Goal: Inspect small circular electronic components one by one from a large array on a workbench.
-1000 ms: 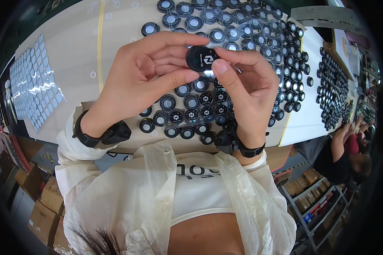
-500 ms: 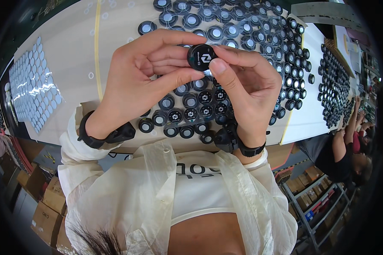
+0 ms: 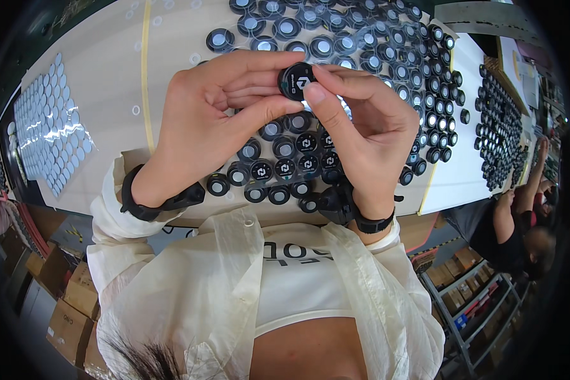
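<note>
Raised above the table, a small round black disc-shaped piece (image 3: 289,80) with a white mark on its face is pinched between both hands. My left hand (image 3: 212,104) grips its left rim, with the thumb below and the fingers above. My right hand (image 3: 370,117) closes on its right side, the thumb lying over part of the face. Just below, several similar round black pieces (image 3: 285,168) with white marks lie face up in clear plastic trays. Farther back are many black round pieces (image 3: 287,28) with pale round centres, also in clear trays.
A clear sheet of pale round stickers (image 3: 50,126) lies at the left. Yellow tape (image 3: 145,76) runs across the table. More black pieces (image 3: 487,120) stand on a white surface at the right, near another person (image 3: 510,228). Cardboard boxes (image 3: 69,326) are stacked at lower left.
The black piece has turned and tilted slightly between my fingers. My right thumb has slid a little left, farther over its face.
</note>
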The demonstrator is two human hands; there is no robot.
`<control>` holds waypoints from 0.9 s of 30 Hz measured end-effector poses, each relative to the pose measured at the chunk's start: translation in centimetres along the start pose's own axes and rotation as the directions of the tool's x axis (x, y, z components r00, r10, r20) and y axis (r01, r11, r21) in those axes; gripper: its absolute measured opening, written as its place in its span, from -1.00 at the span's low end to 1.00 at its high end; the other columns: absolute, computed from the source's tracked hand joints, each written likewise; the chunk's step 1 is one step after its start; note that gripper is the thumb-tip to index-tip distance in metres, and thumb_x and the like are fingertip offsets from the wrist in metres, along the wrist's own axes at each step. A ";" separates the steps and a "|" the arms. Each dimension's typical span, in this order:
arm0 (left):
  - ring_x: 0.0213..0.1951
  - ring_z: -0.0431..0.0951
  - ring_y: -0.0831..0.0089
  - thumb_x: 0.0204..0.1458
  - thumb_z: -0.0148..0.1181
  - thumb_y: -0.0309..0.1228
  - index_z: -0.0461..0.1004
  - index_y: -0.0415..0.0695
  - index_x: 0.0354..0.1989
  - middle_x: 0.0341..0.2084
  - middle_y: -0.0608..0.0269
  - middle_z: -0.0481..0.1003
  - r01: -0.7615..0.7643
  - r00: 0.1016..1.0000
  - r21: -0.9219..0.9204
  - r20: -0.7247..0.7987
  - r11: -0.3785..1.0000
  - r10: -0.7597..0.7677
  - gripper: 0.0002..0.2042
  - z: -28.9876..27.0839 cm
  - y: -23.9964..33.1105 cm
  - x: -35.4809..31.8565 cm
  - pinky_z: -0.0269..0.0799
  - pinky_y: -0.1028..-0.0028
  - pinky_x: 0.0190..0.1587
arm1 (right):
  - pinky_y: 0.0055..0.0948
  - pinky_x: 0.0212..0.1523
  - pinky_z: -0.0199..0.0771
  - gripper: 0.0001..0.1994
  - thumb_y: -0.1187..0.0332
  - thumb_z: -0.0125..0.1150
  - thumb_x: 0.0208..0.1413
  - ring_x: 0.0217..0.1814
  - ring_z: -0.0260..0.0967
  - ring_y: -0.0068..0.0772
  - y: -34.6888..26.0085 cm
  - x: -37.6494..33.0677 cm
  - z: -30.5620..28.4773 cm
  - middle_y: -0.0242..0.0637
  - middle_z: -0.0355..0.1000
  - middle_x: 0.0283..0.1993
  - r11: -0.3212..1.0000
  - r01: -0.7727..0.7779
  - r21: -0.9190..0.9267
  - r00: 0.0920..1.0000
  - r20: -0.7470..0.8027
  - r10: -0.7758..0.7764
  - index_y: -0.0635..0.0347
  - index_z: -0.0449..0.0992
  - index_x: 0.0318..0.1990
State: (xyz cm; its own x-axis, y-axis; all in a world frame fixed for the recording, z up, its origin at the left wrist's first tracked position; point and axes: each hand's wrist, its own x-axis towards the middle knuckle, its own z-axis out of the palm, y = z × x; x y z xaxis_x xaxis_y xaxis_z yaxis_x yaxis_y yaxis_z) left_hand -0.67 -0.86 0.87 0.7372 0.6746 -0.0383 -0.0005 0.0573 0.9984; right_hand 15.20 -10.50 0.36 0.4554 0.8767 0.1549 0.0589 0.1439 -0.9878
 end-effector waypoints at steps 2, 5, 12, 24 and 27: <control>-0.15 0.67 0.44 0.05 0.33 -0.64 0.51 -0.27 0.11 -0.17 0.06 0.64 -0.059 0.995 0.067 -0.072 0.996 0.063 -0.60 0.2 -0.5 -0.1 0.61 0.53 -0.05 | -0.45 0.00 0.52 -0.85 0.61 0.41 0.02 -0.08 0.57 -0.36 0.3 0.1 0.0 -0.13 0.62 -0.20 0.999 0.027 -0.034 1.000 0.008 -0.027 0.34 0.66 -0.23; -0.04 0.62 0.39 0.08 0.21 -0.74 0.44 -0.39 0.15 -0.04 -0.01 0.58 -0.025 1.000 0.161 0.013 0.987 0.024 -0.60 -0.3 0.1 -0.1 0.59 0.46 0.02 | -0.47 -0.04 0.51 -0.82 0.59 0.42 -0.01 -0.12 0.57 -0.36 0.6 0.1 -0.1 -0.14 0.62 -0.20 0.993 0.036 -0.115 0.999 0.021 -0.033 0.31 0.67 -0.20; -0.03 0.61 0.41 0.14 0.19 -0.68 0.41 -0.34 0.17 0.02 0.08 0.55 -0.200 0.980 0.201 0.055 0.959 0.193 -0.61 -2.2 -1.0 3.3 0.56 0.44 0.06 | -0.37 -0.05 0.49 -0.74 0.48 0.30 0.12 -0.10 0.54 -0.17 1.1 0.4 0.5 -0.10 0.60 -0.14 0.940 0.123 -0.318 0.991 0.095 -0.098 0.30 0.61 -0.03; 0.01 0.54 0.03 0.12 0.23 -0.38 0.43 -0.34 0.15 -0.03 -0.16 0.52 -0.223 0.937 0.907 0.099 0.357 0.334 -0.56 -9.7 -1.6 17.1 0.45 0.31 0.11 | -0.19 -0.19 0.42 -0.85 0.56 0.36 -0.09 -0.22 0.42 -0.05 -2.1 -1.6 -2.0 -0.17 0.46 -0.33 0.656 0.120 -0.745 0.896 0.366 0.252 0.24 0.55 -0.33; 0.22 0.34 -0.03 0.10 0.18 -0.40 0.34 -0.28 0.24 0.19 -0.21 0.32 -0.447 0.854 0.868 0.341 0.218 0.393 -0.50 -7.0 -1.3 12.6 0.27 0.22 0.29 | -0.20 -0.27 0.45 -0.86 0.56 0.38 -0.13 -0.29 0.47 -0.08 -2.3 -1.5 -2.3 -0.18 0.47 -0.38 0.650 0.082 -0.755 0.887 0.353 0.297 0.23 0.57 -0.36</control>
State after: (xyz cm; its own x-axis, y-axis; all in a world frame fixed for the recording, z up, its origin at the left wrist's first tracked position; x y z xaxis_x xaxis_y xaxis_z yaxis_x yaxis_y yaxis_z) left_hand 3.86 12.70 -1.19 0.8598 0.3475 0.3741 0.2567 -0.9276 0.2715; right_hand 16.47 -13.18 2.41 0.1082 0.9825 -0.1513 0.7467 -0.1808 -0.6402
